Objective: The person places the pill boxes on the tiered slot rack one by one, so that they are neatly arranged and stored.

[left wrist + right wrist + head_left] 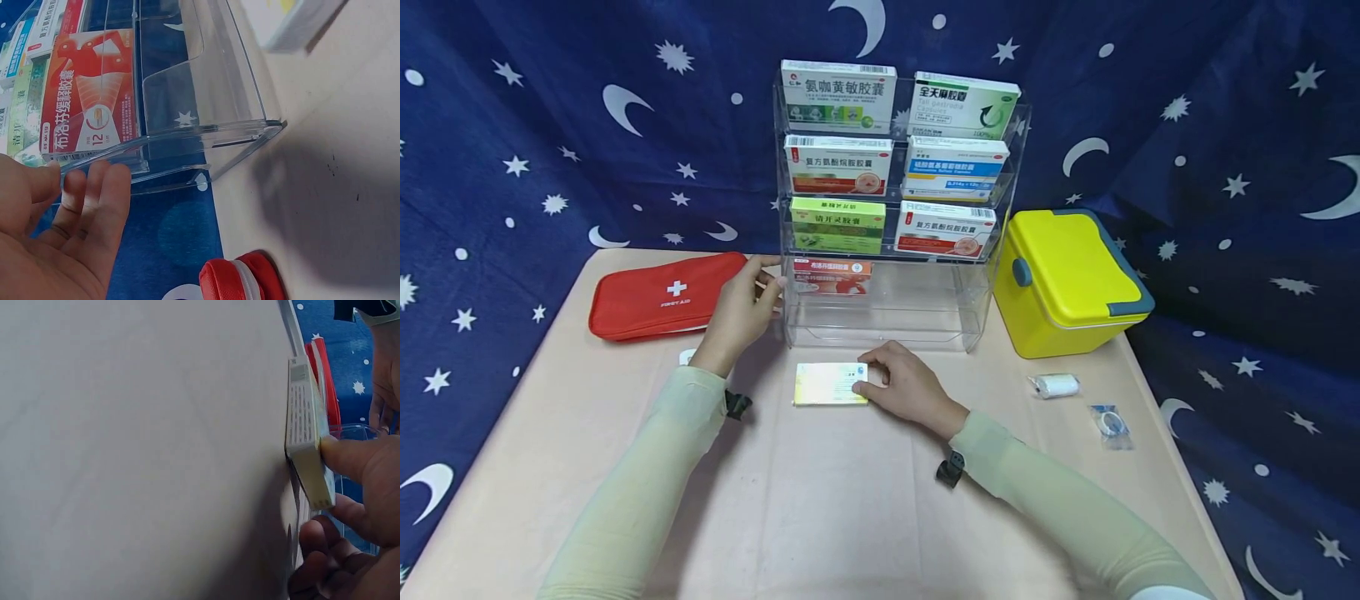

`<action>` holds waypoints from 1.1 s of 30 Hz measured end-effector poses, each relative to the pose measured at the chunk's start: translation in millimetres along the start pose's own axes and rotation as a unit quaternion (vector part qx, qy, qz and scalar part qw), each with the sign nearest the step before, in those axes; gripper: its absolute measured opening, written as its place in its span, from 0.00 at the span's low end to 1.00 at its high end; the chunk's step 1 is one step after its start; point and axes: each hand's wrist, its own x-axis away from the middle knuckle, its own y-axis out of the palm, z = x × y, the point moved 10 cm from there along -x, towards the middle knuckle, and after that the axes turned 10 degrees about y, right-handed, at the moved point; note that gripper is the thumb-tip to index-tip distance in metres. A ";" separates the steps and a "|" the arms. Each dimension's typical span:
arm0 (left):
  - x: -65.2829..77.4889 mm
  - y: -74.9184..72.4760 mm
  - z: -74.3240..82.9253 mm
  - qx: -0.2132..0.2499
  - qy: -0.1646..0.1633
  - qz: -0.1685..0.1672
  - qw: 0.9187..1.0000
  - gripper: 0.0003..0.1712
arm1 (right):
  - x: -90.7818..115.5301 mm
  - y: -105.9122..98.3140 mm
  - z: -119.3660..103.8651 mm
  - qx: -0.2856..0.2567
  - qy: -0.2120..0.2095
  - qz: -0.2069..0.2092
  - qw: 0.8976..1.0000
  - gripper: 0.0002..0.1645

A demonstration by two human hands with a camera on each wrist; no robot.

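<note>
A small yellow-and-white medicine box (pixel 820 383) lies in front of a clear tiered display rack (pixel 917 312). My right hand (pixel 912 390) pinches the box's right end between thumb and fingers; in the right wrist view, the box's end (pixel 314 478) shows beside the thumb. At the rack's lower left side, my left hand (pixel 741 308) grips the clear side panel, with thumb and fingertips at its edge in the left wrist view. Just inside that panel, a red medicine box (pixel 832 277) stands in the left part of the bottom tier.
Several medicine boxes, among them a green one (pixel 838 225), fill the upper tiers. A red first-aid pouch (pixel 662 296) lies left, and a yellow lidded case (pixel 1060 275) stands right. Near it lie a white wrapped roll (pixel 1056 385) and a small bagged item (pixel 1110 423).
</note>
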 end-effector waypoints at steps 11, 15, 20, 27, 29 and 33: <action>1.0 1.3 0.8 -0.003 0.004 -0.002 1.000 0.24 | 11.9 -7.1 -5.6 -0.040 -0.044 0.036 0.998 0.19; 1.6 1.4 -0.2 -0.005 0.002 -0.003 1.000 0.24 | 22.7 -4.7 -11.0 -0.074 -0.065 0.026 0.995 0.20; 2.3 -0.8 -0.1 -0.003 0.004 0.001 1.000 0.24 | 30.0 -6.4 -15.2 -0.094 -0.091 0.037 0.991 0.19; 2.1 0.1 -0.9 -0.009 0.005 -0.001 1.000 0.23 | 25.5 -43.6 -10.1 -0.145 -0.106 0.070 0.981 0.17; 1.4 0.5 -0.8 -0.004 0.005 0.001 1.000 0.23 | 20.5 -71.2 -5.0 -0.151 -0.099 0.093 0.979 0.16; 0.1 0.1 0.2 0.003 0.007 0.005 1.000 0.23 | 11.9 -137.2 3.6 -0.138 -0.085 0.152 0.975 0.15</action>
